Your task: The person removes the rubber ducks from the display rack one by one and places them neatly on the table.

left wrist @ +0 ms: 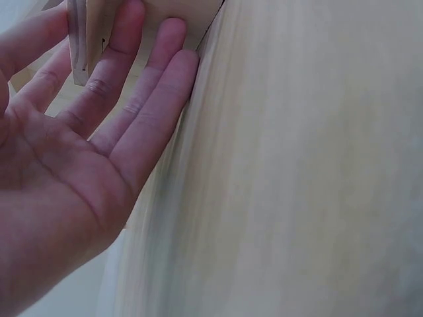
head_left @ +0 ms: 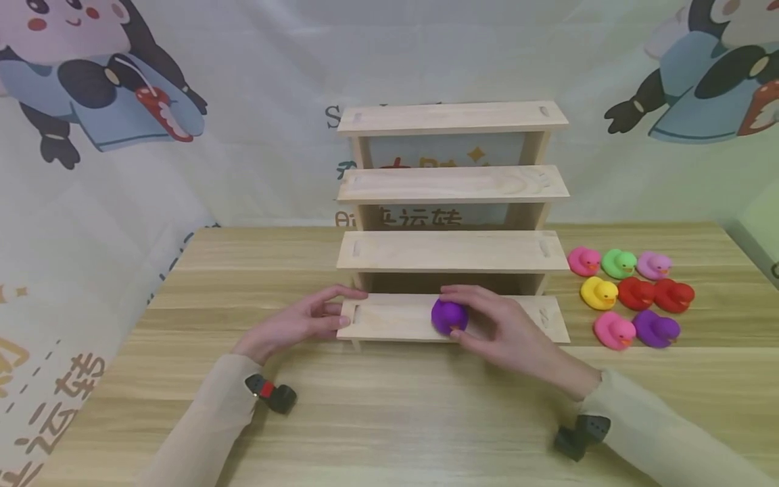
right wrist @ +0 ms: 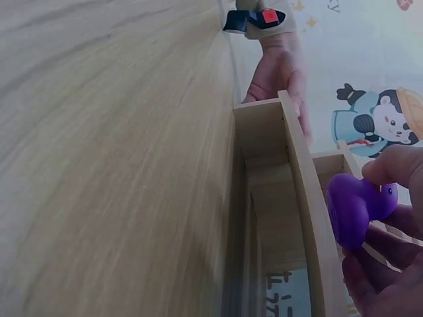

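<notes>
A tiered wooden rack (head_left: 453, 251) stands on the table. On its lowest step, right of the middle, is a purple rubber duck (head_left: 448, 316). My right hand (head_left: 502, 331) pinches this duck between thumb and fingers; the right wrist view shows the duck (right wrist: 353, 208) over the step board, and whether it bears on the wood is hard to tell. At the left end of the same step my left hand (head_left: 304, 321) holds the board. In the left wrist view, several fingers (left wrist: 149, 112) reach under the board end (left wrist: 78, 39), against the side support.
Right of the rack, several rubber ducks sit in rows on the table (head_left: 389, 419): pink (head_left: 615, 330), purple (head_left: 656, 329), yellow (head_left: 599, 293), red (head_left: 673, 295), green (head_left: 619, 263) and lilac (head_left: 654, 264). A printed cloth (head_left: 274, 101) hangs behind.
</notes>
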